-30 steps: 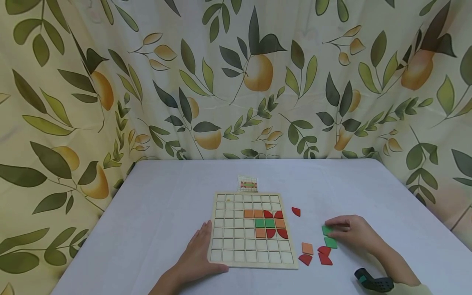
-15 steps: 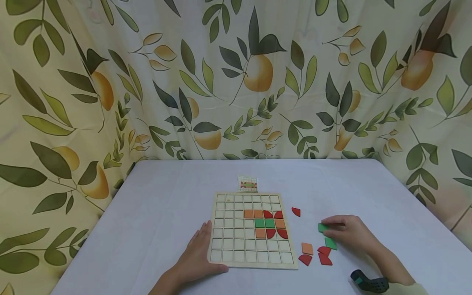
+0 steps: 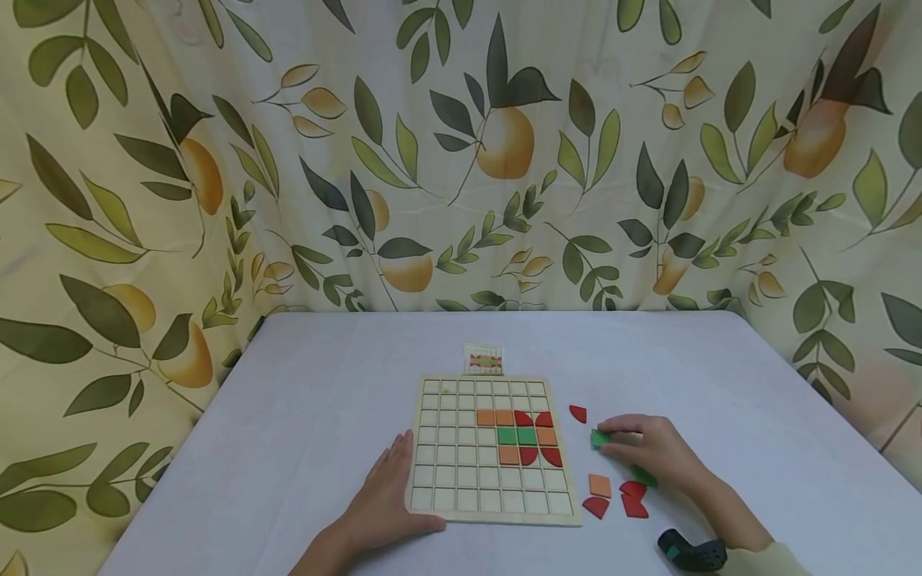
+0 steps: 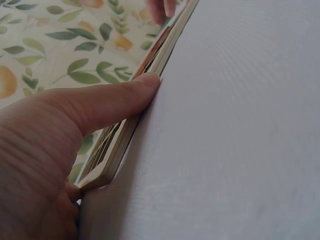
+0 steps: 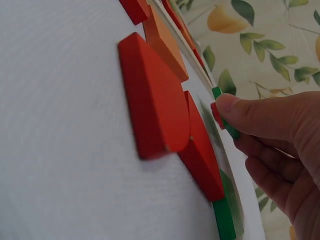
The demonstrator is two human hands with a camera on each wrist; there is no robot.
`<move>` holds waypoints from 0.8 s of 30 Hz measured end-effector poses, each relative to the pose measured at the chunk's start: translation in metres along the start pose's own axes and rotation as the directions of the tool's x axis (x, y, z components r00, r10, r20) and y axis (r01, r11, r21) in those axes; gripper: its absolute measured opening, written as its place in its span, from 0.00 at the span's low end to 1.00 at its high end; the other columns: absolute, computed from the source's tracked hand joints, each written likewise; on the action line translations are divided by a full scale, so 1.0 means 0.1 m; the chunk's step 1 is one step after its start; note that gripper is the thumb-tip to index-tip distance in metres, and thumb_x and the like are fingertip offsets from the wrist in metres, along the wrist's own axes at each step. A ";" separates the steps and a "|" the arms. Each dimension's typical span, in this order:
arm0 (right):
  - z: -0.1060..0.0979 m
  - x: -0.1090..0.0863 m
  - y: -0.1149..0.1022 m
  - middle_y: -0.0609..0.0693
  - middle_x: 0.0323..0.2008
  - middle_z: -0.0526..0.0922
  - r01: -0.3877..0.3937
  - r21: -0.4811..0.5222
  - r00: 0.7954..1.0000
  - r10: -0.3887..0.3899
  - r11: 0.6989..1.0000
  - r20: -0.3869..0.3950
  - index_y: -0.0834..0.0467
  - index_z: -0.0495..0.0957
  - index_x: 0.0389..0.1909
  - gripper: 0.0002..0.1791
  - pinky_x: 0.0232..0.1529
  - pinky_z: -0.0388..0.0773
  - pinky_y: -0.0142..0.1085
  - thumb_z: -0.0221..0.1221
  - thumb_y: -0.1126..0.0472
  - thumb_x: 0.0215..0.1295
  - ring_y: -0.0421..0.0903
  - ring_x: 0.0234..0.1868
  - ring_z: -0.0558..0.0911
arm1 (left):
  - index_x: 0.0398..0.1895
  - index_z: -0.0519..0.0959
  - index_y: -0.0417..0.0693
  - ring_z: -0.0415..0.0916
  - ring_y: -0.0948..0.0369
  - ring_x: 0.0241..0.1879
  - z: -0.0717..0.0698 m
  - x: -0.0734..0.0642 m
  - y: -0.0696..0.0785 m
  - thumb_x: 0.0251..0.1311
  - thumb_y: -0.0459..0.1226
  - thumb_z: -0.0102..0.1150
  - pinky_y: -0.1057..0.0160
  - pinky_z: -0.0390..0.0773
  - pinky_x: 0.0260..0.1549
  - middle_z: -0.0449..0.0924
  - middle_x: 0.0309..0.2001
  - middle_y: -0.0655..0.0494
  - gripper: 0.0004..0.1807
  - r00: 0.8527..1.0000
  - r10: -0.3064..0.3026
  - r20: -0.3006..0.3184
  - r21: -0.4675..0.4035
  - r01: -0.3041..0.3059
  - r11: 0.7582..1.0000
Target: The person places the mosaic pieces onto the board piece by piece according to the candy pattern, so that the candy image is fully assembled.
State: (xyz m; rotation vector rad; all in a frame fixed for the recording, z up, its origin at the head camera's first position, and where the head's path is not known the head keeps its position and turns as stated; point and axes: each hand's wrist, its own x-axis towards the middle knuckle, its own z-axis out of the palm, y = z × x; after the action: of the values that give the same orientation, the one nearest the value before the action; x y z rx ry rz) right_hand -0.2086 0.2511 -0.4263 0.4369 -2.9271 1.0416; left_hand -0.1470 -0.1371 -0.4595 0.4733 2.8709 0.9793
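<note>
My left hand [image 3: 389, 500] lies at the near left corner of a wooden grid board [image 3: 497, 518], fingers along its left side. In the left wrist view, the thumb [image 4: 117, 102] presses straight against the board's front edge. Right of the board, my right hand [image 3: 659, 452] pinches a green tile [image 3: 598, 438] between thumb and fingertips; in the right wrist view this tile [image 5: 231, 131] stands on edge in the pinch. A second green tile [image 3: 644, 478] lies partly hidden below that hand. Orange, green and red tiles fill several cells at the board's right middle.
Near the right hand lie an orange square tile [image 3: 599, 485] and several red curved tiles [image 3: 595, 506]. Another red tile [image 3: 578, 413] lies farther back. A small pattern card [image 3: 484, 359] stands behind the board. A leaf-and-fruit curtain [image 3: 461, 160] hangs behind the white-covered table [image 3: 324, 360].
My right hand has drawn the green tile away from the other green one and carried it left toward the board. My left hand has stayed in place.
</note>
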 end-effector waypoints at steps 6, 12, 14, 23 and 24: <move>0.06 0.03 -0.07 0.53 0.41 0.83 0.013 0.027 1.000 -0.013 1.000 -0.003 0.61 0.82 0.43 0.17 0.46 0.75 0.50 0.68 0.61 0.50 0.55 0.48 0.77 | 0.69 0.44 0.32 0.38 0.49 0.69 0.00 0.00 0.00 0.34 0.67 0.63 0.47 0.44 0.63 0.44 0.70 0.39 0.69 1.000 -0.002 -0.002 0.001 0.002 1.000; 0.12 0.08 -0.18 0.51 0.41 0.82 0.018 0.036 1.000 -0.018 0.999 0.011 0.59 0.82 0.43 0.16 0.48 0.73 0.53 0.67 0.60 0.51 0.55 0.49 0.76 | 0.69 0.43 0.32 0.38 0.49 0.69 0.01 0.00 -0.01 0.34 0.67 0.63 0.46 0.44 0.63 0.43 0.70 0.39 0.69 1.000 0.002 -0.001 -0.001 -0.002 1.000; 0.14 0.10 -0.21 0.50 0.41 0.82 0.012 0.041 1.000 -0.012 0.999 0.019 0.58 0.82 0.43 0.17 0.48 0.72 0.53 0.67 0.59 0.52 0.54 0.49 0.76 | 0.69 0.43 0.32 0.38 0.49 0.69 0.01 0.00 0.00 0.34 0.67 0.63 0.47 0.44 0.63 0.43 0.70 0.40 0.68 1.000 -0.001 0.001 -0.001 0.001 1.000; 0.29 0.20 -0.31 0.46 0.41 0.82 0.048 0.051 0.998 -0.050 0.998 0.038 0.55 0.83 0.42 0.16 0.50 0.71 0.52 0.67 0.59 0.51 0.51 0.49 0.76 | 0.69 0.44 0.32 0.38 0.49 0.69 0.02 0.00 -0.02 0.33 0.67 0.63 0.46 0.45 0.63 0.44 0.70 0.40 0.69 1.000 -0.001 -0.004 -0.005 0.001 1.000; 0.31 0.21 -0.33 0.45 0.41 0.82 0.047 0.057 0.998 -0.050 0.997 0.045 0.54 0.83 0.42 0.16 0.49 0.72 0.52 0.67 0.58 0.51 0.50 0.48 0.76 | 0.69 0.44 0.32 0.38 0.49 0.69 0.02 0.00 -0.02 0.33 0.68 0.63 0.46 0.45 0.63 0.44 0.70 0.40 0.69 1.000 0.001 -0.005 -0.006 -0.001 1.000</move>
State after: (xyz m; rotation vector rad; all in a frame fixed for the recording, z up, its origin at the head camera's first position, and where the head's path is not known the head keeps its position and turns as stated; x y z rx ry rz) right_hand -0.2178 0.2024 -0.4279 0.5381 -2.9172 1.1244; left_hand -0.1473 -0.1375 -0.4628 0.4723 2.8720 0.9902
